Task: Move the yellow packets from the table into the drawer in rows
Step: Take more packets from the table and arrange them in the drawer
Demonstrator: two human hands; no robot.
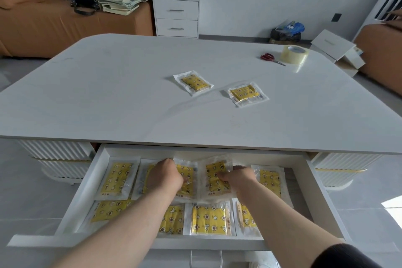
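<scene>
Both forearms reach into the white open drawer (87,191), 6 o'clock of the white tabletop (130,93). Grip: left hand (166,177) curls its fingers on a yellow star-print clear-sleeved packet (186,178) in the back row. The right hand (237,177) pinches the neighbouring packet (215,177), which is tilted up. My read: seating both side by side keeps the row tight. Front row, nearer me, looks filled. Not yet moved: one loose packet (193,82) at 12 o'clock, other loose packet (247,93) at 1 o'clock. Red-handled scissors (272,58) and clear tape roll (293,54) at 2 o'clock, irrelevant.
</scene>
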